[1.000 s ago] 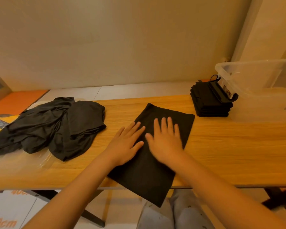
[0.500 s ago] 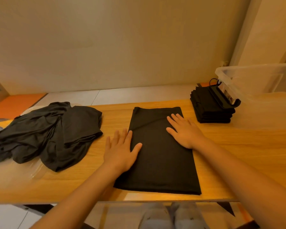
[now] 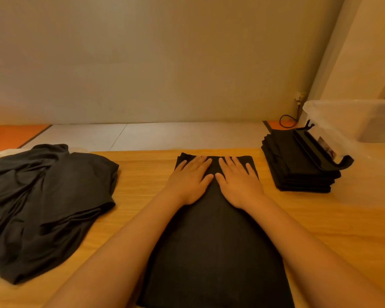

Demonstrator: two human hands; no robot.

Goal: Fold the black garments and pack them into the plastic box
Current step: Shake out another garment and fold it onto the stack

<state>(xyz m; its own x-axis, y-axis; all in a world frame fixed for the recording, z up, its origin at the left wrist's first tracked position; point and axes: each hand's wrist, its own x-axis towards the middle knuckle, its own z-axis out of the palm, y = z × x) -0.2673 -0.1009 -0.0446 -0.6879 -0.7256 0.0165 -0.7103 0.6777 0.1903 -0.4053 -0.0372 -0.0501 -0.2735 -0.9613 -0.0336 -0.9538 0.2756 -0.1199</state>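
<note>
A black garment (image 3: 213, 245), folded into a long rectangle, lies flat on the wooden table (image 3: 142, 174) straight in front of me. My left hand (image 3: 190, 180) and my right hand (image 3: 238, 181) rest palm down, side by side, on its far end, fingers spread and holding nothing. A loose heap of unfolded black garments (image 3: 45, 203) lies at the left. A neat stack of folded black garments (image 3: 298, 170) sits at the right, beside the clear plastic box (image 3: 351, 121).
A black plastic hanger (image 3: 320, 147) leans on the folded stack against the box. A black cable (image 3: 287, 122) hangs from a wall outlet behind the table. The wall runs close behind the table's far edge.
Both hands slid from the garment's sides up to its far end and now lie together. The garment went from slanted to straight in front of me.
</note>
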